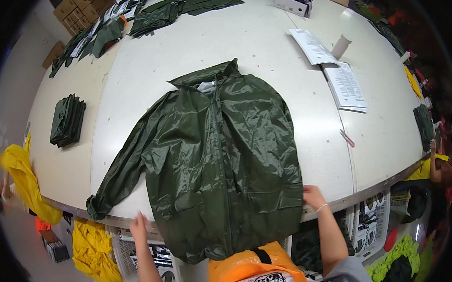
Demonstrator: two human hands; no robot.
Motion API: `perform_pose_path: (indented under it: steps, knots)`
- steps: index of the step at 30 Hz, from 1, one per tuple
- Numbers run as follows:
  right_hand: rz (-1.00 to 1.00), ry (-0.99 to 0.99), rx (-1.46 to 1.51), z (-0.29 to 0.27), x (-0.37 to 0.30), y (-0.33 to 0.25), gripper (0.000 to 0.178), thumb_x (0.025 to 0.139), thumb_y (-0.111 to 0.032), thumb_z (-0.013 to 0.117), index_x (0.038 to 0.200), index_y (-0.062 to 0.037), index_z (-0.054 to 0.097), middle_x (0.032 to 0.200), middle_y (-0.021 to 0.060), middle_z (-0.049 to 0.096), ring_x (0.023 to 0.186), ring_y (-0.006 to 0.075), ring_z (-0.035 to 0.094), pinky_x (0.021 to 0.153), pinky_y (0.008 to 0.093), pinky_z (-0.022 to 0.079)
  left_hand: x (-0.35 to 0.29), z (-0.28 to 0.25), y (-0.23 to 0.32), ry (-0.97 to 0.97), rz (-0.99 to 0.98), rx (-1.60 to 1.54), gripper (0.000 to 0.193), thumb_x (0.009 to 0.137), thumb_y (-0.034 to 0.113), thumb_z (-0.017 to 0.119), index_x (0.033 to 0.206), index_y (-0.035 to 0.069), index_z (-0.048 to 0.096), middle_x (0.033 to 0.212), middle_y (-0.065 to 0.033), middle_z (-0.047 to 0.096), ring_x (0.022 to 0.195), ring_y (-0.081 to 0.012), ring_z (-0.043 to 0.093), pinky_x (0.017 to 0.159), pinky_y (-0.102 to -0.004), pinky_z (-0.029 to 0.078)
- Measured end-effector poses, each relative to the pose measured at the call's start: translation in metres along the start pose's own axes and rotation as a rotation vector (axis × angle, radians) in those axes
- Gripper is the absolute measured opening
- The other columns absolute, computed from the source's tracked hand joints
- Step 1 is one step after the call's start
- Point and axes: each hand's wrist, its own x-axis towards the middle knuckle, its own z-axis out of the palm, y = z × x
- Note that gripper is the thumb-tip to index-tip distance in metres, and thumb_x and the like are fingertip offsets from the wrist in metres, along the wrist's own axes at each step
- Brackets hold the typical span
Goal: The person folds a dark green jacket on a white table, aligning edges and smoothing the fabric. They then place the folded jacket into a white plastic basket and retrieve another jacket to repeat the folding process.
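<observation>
Green jacket point(187, 179) between left hand point(139, 228) and right hand point(314, 196), finger closure unclear; finely printed pages point(345, 86) beyond

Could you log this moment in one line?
green jacket: on white table, hem overhanging edge | left hand: beside jacket, apart | right hand: at jacket's edge

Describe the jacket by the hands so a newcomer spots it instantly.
Find the big white table. At its near edge lies a glossy dark green jacket, collar at the far end. Unlike the folded green stack to its left, it is spread out, hem past the table edge.
</observation>
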Motion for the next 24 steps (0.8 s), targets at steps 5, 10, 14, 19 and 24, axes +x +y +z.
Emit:
perform_pose_path:
  steps: [5, 10, 14, 19, 24]
  knots:
    - [-0.019, -0.207, 0.367, 0.056, -0.016, -0.065, 0.041, 0.086, -0.018, 0.062, 0.114, 0.0112, 0.057, 0.107, 0.0135, 0.064, 0.094, 0.0171, 0.057, 0.081, 0.0315, 0.047, 0.054, 0.086, 0.191, -0.61, -0.408, -0.775, 0.073, 0.091, 0.058, 0.046, 0.139, 0.004, 0.04, 0.139, -0.0079, 0.046, 0.122, -0.0251, 0.047, 0.101, -0.0367, 0.038]
    - [-0.284, 0.11, -0.076, 0.025, 0.016, -0.055, 0.036, 0.092, -0.023, 0.05, 0.107, 0.0086, 0.059, 0.109, 0.0242, 0.062, 0.099, 0.0339, 0.059, 0.087, 0.0391, 0.045, 0.157, 0.094, 0.177, -0.545, -0.33, -1.104, 0.062, 0.09, 0.05, 0.054, 0.129, 0.003, 0.049, 0.126, -0.0088, 0.056, 0.111, -0.0239, 0.055, 0.094, -0.0381, 0.045]
    - [-0.165, 0.679, -0.352, -0.124, 0.017, -0.054, 0.03, 0.094, -0.026, 0.048, 0.093, 0.0022, 0.058, 0.082, 0.0232, 0.062, 0.078, 0.0397, 0.06, 0.069, 0.048, 0.045, 0.168, 0.072, 0.189, -0.207, -0.129, -0.756, 0.044, 0.089, 0.031, 0.063, 0.119, 0.0, 0.053, 0.114, -0.0105, 0.06, 0.101, -0.0218, 0.059, 0.084, -0.0344, 0.049]
    - [-0.483, 0.736, -0.841, -0.064, 0.007, -0.124, 0.062, 0.079, -0.017, 0.067, 0.13, 0.0035, 0.041, 0.136, 0.0285, 0.038, 0.123, 0.0452, 0.037, 0.099, 0.0519, 0.033, 0.175, 0.1, 0.142, 0.002, 0.116, -0.211, 0.044, 0.084, 0.031, 0.07, 0.105, -0.006, 0.06, 0.106, -0.0139, 0.065, 0.095, -0.0235, 0.06, 0.083, -0.0329, 0.046]
    - [-0.625, 0.366, -0.961, 0.096, 0.006, -0.125, 0.075, 0.081, -0.046, 0.062, 0.143, -0.0144, 0.033, 0.149, 0.019, 0.025, 0.139, 0.0397, 0.018, 0.11, 0.0576, 0.015, 0.144, 0.103, 0.143, 0.179, 0.169, 0.315, 0.05, 0.077, 0.037, 0.074, 0.088, -0.01, 0.061, 0.088, -0.0303, 0.063, 0.087, -0.0451, 0.06, 0.075, -0.0436, 0.048]
